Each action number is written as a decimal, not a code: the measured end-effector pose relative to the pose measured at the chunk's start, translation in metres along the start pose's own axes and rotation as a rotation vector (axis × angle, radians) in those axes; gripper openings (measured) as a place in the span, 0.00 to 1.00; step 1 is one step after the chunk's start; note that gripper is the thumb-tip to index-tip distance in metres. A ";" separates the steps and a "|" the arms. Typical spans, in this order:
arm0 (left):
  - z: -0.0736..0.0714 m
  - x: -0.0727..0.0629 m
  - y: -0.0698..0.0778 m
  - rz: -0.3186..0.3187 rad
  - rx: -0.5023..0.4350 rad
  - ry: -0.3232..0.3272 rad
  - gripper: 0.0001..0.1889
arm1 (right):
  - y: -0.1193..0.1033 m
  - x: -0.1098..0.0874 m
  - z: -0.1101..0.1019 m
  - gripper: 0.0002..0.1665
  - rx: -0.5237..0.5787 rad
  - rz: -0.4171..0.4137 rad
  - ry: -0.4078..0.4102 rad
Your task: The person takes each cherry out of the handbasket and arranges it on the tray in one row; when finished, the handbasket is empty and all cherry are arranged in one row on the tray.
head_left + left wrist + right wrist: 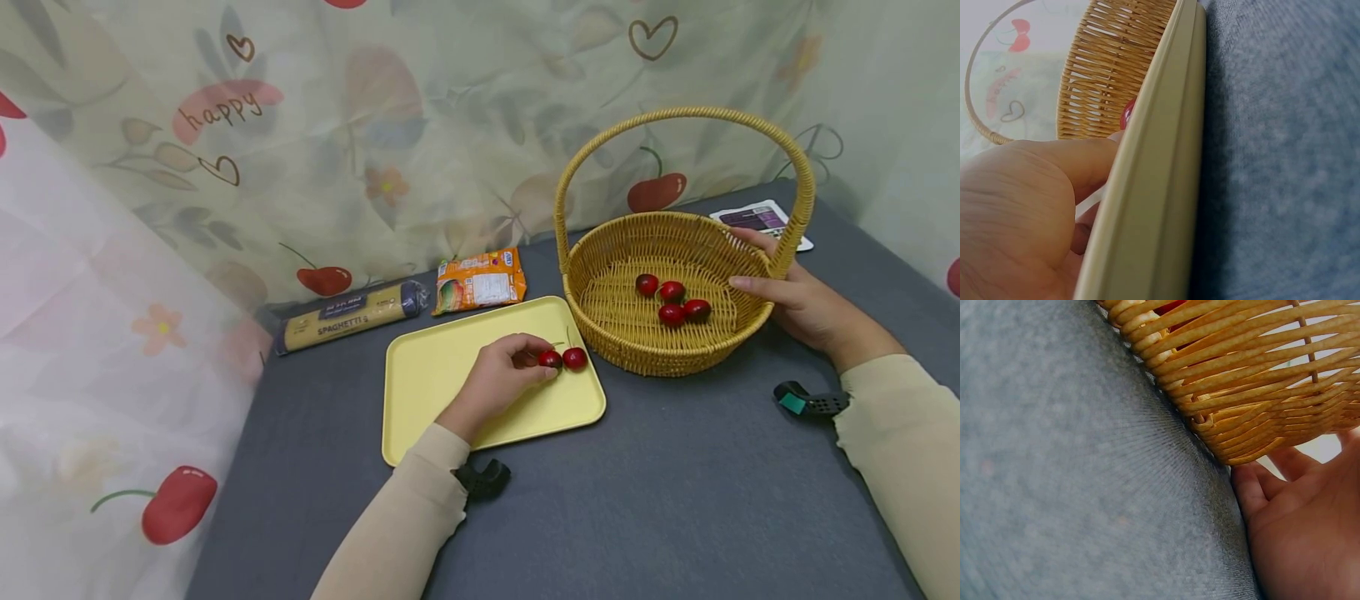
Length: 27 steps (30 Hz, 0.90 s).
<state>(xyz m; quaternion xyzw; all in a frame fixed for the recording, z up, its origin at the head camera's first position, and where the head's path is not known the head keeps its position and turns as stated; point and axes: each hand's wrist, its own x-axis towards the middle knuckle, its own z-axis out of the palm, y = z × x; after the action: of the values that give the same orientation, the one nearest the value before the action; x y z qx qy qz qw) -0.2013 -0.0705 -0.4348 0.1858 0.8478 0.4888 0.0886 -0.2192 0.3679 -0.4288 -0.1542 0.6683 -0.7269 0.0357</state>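
Observation:
My left hand (501, 377) is over the yellow tray (431, 367), its thumb and fingers pinching a dark red cherry (550, 359). Beside that one lies a second cherry (575, 358) with a thin stem, near the tray's right edge. A woven wicker basket (637, 354) with a tall arched handle stands just right of the tray, several cherries (672, 313) grouped on its bottom. At its right side my right hand (810, 310) grips the rim by the handle's foot, thumb over the inside. From the left wrist, the tray's side (1147, 187) hides most of the fingertips.
Behind the tray lie a spaghetti pack (348, 315) and an orange packet (480, 281) along the patterned curtain (465, 150). A white card-like item (761, 221) sits behind the basket. Grey cloth (637, 492) covers the table.

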 end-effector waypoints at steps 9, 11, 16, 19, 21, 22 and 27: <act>0.001 -0.001 0.002 -0.005 -0.008 -0.003 0.13 | 0.000 0.001 0.000 0.43 0.003 0.008 0.005; 0.000 -0.001 0.002 -0.005 -0.006 0.003 0.13 | 0.000 0.001 0.000 0.43 0.003 0.008 0.006; -0.001 -0.002 0.003 -0.023 -0.052 0.032 0.13 | 0.000 0.000 0.000 0.43 0.002 0.002 0.002; -0.003 -0.001 0.003 -0.032 -0.128 0.051 0.20 | 0.000 0.001 0.000 0.43 0.001 0.000 0.000; -0.005 -0.001 0.005 -0.027 -0.185 0.061 0.26 | 0.000 0.001 0.000 0.44 -0.002 0.002 0.001; -0.006 0.000 0.005 -0.026 -0.219 0.062 0.28 | 0.000 0.001 -0.001 0.44 -0.002 0.002 0.001; -0.011 0.000 0.011 -0.012 -0.322 0.057 0.35 | 0.000 0.001 0.000 0.43 -0.004 0.009 0.003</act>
<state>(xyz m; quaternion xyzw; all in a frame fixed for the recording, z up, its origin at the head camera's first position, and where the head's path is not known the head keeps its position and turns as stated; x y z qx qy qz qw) -0.2029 -0.0744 -0.4195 0.1502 0.7618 0.6229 0.0958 -0.2207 0.3680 -0.4290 -0.1500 0.6703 -0.7258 0.0376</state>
